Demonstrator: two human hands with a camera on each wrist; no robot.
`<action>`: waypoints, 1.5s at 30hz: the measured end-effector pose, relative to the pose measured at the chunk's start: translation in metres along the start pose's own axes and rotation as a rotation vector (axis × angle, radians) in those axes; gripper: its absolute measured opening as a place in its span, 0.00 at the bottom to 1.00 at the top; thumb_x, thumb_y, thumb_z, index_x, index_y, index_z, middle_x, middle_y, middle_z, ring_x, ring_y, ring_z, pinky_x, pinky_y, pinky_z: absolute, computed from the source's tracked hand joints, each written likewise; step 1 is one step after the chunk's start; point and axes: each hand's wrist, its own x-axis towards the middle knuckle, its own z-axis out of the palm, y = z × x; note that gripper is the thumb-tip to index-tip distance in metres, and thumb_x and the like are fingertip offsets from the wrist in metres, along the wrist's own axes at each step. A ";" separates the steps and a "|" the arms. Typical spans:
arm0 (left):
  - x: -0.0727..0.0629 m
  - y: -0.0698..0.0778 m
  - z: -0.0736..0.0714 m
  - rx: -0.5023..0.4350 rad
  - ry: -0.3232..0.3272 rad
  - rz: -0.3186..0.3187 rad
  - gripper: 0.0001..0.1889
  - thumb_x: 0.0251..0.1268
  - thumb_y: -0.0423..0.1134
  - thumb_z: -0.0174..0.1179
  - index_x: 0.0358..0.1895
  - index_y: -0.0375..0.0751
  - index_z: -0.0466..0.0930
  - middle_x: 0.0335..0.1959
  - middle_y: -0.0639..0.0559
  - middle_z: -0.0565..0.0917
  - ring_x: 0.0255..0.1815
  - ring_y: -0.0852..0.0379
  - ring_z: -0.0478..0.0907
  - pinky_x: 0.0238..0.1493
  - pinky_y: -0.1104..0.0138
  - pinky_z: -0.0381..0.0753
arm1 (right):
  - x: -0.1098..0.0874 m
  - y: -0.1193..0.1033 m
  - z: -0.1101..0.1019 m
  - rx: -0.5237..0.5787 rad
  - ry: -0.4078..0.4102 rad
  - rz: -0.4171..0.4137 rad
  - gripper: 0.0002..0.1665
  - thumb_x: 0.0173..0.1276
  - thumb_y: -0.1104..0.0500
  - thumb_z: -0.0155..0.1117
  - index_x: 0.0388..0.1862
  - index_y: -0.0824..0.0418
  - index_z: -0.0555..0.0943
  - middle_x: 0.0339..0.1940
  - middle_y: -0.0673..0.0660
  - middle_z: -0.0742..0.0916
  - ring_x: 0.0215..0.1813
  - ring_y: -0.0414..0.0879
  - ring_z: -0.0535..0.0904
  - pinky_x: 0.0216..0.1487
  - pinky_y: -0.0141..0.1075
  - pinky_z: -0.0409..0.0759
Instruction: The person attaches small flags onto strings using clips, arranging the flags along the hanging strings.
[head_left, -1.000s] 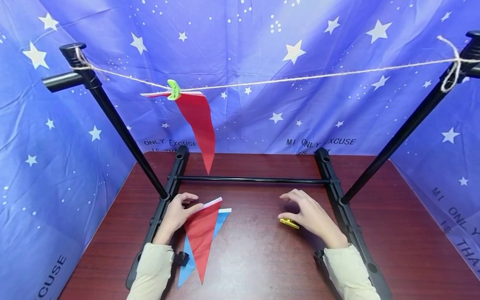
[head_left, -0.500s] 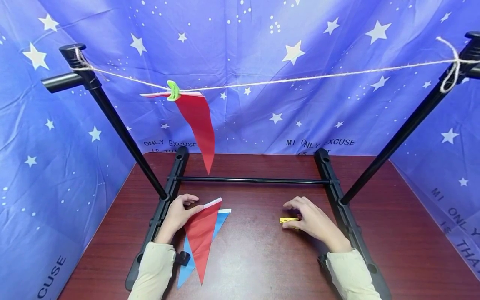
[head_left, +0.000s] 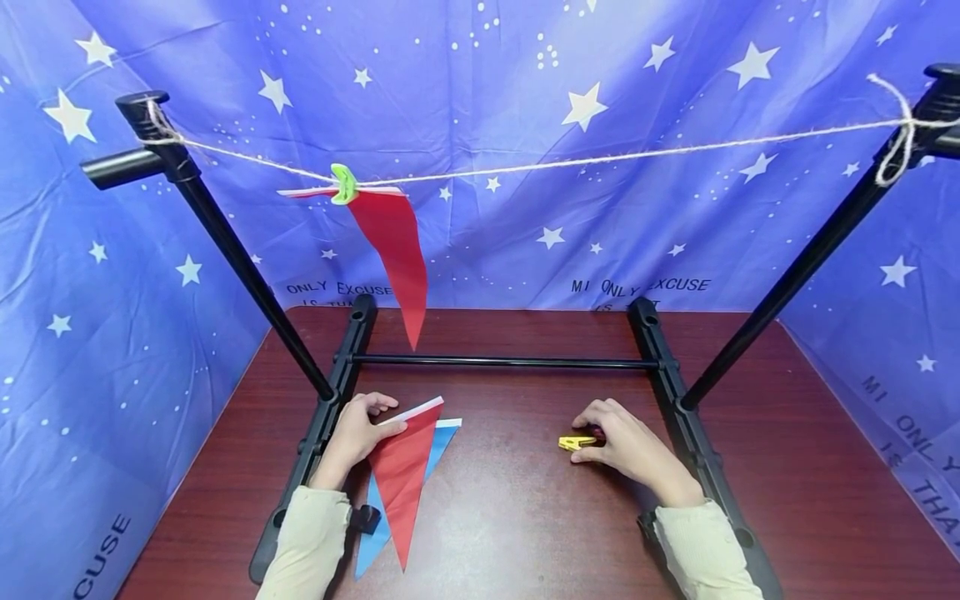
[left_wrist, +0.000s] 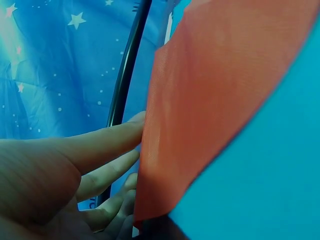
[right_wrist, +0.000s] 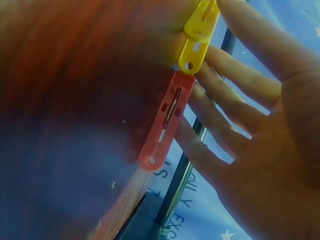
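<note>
A red triangular pennant (head_left: 405,479) with a white top edge overlaps a blue pennant (head_left: 372,529) on the table. My left hand (head_left: 354,437) rests at the red pennant's upper left corner, its thumb over the edge and the other fingers loosely bent behind. In the right wrist view, a yellow clothespin (right_wrist: 198,40) lies end to end with a red clothespin (right_wrist: 166,122). My right hand (head_left: 626,442) reaches around them from the right, thumb on the near side and fingers on the far side, with a gap showing between thumb and fingertips.
Above the table, a string (head_left: 600,157) runs between two black posts. A green clothespin (head_left: 344,184) holds another red pennant (head_left: 401,250) on it. A black crossbar (head_left: 502,362) joins the stand's two feet. Star-printed cloth (head_left: 510,92) surrounds the table.
My right hand has shifted slightly right and down around the clothespins, showing more of the yellow one. The left thumb has moved down a little on the red pennant's edge.
</note>
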 end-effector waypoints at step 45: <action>0.000 0.004 -0.003 0.023 -0.036 -0.043 0.05 0.55 0.38 0.74 0.29 0.42 0.87 0.23 0.54 0.84 0.27 0.59 0.74 0.31 0.67 0.72 | 0.014 -0.008 0.004 0.000 0.009 -0.028 0.06 0.60 0.56 0.76 0.35 0.52 0.86 0.34 0.42 0.84 0.41 0.41 0.80 0.44 0.41 0.80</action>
